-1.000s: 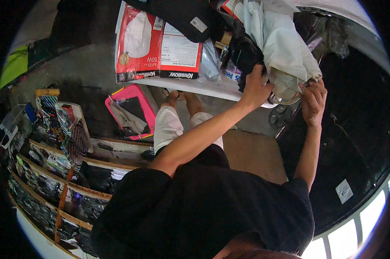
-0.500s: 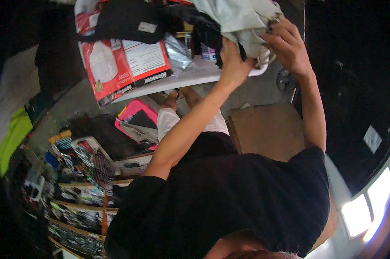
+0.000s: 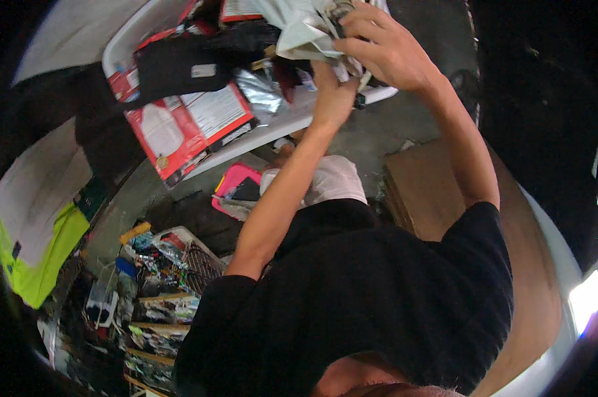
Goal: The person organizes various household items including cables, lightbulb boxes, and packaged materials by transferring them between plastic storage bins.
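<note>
A pale greenish-white, crumpled sheet-like thing (image 3: pixel 302 30), plastic or cloth, lies over the far right part of a white table (image 3: pixel 282 126). Bent around a bunched part of it are the fingers of my right hand (image 3: pixel 395 53). My left hand (image 3: pixel 335 96) reaches under its near edge, where the fingertips go out of sight. Close to my left hand are a crinkled silver packet (image 3: pixel 259 92) and some dark items. Farther left on the table sit a red and white printed box (image 3: pixel 173 135) and a folded black cloth-like thing (image 3: pixel 180 69) with a white label.
Below the table is a pink-rimmed bin (image 3: pixel 231 178). Shelves of small goods (image 3: pixel 160 331) and a basket of mixed items (image 3: pixel 193 255) stand at the lower left. A yellow-green and grey cloth (image 3: pixel 47 245) hangs at far left. A brown board (image 3: pixel 431 192) is at my right.
My view has shifted, so the table sits farther left and higher. Both hands have stayed at the pale sheet-like thing, whose folds now lie differently.
</note>
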`<move>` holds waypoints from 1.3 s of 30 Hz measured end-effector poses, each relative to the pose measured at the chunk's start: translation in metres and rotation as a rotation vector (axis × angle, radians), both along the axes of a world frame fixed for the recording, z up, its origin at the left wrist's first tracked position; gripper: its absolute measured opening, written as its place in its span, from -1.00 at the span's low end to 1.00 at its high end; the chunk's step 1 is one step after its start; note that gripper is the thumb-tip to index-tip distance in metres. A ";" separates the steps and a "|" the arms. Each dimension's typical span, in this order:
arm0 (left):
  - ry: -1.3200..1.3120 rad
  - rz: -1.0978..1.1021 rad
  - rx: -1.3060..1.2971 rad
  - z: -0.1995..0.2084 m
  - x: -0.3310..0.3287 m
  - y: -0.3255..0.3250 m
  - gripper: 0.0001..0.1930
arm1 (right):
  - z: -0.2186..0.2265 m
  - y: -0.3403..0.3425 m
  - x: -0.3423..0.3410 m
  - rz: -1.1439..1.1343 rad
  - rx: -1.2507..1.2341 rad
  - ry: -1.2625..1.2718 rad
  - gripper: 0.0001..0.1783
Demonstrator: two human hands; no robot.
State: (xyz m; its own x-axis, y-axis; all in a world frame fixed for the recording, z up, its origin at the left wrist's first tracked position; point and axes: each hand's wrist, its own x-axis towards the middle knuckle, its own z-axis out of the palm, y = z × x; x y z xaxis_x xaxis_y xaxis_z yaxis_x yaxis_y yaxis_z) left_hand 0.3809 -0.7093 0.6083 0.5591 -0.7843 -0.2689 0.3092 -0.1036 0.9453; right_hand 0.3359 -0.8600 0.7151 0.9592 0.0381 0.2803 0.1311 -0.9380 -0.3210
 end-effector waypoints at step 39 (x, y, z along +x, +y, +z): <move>-0.652 0.329 0.245 0.095 0.071 0.152 -0.76 | -0.074 -0.016 0.211 -0.727 0.329 0.052 -0.43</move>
State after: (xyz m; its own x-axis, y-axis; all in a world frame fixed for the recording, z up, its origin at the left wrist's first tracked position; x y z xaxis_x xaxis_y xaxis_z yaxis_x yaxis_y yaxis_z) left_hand 0.4514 -0.5571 0.7034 0.8581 -0.5111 0.0505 -0.2517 -0.3328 0.9088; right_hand 0.5472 -0.8763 0.6407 0.7240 -0.6788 0.1224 -0.4999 -0.6387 -0.5850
